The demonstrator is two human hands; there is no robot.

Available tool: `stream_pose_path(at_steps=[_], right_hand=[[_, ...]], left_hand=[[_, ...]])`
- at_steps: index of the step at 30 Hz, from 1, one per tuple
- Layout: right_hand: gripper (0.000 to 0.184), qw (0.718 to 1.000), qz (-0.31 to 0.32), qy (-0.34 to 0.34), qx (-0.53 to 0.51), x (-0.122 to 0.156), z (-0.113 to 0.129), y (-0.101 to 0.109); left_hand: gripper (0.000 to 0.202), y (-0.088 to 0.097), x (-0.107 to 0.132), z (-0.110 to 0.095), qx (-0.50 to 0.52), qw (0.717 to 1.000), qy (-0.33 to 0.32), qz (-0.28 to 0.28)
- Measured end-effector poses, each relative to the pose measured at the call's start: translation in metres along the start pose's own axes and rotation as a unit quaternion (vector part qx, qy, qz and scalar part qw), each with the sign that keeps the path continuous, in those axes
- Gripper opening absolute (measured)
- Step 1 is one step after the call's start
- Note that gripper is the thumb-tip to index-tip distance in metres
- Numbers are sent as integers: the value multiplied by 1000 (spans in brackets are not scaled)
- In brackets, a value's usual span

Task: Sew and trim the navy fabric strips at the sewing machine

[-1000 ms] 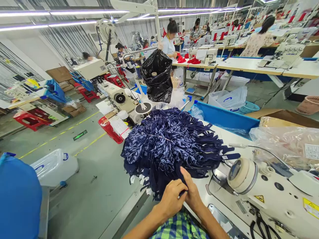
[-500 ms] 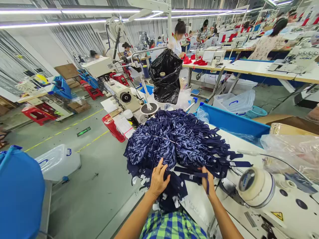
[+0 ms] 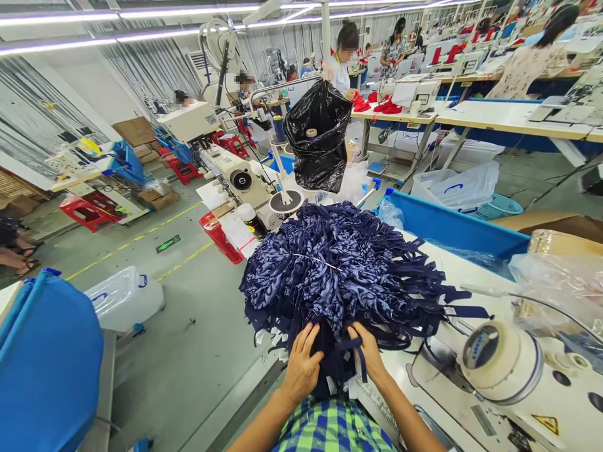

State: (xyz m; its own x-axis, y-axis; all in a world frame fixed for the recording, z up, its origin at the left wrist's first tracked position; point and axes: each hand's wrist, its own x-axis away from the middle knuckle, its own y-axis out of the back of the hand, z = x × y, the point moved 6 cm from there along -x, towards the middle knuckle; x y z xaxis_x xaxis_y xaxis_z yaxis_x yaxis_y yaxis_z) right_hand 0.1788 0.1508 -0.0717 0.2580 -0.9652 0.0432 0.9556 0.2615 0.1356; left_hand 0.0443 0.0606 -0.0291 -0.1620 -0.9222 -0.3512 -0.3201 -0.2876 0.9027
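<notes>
A large heap of navy fabric pieces [image 3: 325,263] with light-blue patterned parts and many plain straps lies on the white table. My left hand [image 3: 303,364] rests on the front edge of the heap, its fingers stretched over the cloth and the thumb apart. Close by on the right, my right hand [image 3: 370,353] grips a navy fabric strap [image 3: 362,365], whose end hangs down past the fingers. Its fingertips touch the heap, and part of the grip is hidden. White labels [image 3: 331,384] show among the cloth in front of me.
A sewing machine [image 3: 532,376] stands close on the right. Beyond the heap are a black plastic bag [image 3: 316,138] on a stand and another machine [image 3: 242,179]. A blue bin [image 3: 461,229] borders the table; a blue fabric bin [image 3: 47,364] stands left. Other people work farther back.
My right hand has moved left with the navy strap, coming close to my left hand. My left hand stays at the heap's front edge. The view has shifted slightly.
</notes>
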Motion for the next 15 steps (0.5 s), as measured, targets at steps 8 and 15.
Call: stream_pose_path(at_steps=[8,15], right_hand=[[43,997,50,-44,-24,-18,0,-30],[46,997,55,-54,-31,2,-11,24]], left_hand=[[25,0,1,3,-54,998,13,15],[30,7,-8,31,-104,992,65,31]])
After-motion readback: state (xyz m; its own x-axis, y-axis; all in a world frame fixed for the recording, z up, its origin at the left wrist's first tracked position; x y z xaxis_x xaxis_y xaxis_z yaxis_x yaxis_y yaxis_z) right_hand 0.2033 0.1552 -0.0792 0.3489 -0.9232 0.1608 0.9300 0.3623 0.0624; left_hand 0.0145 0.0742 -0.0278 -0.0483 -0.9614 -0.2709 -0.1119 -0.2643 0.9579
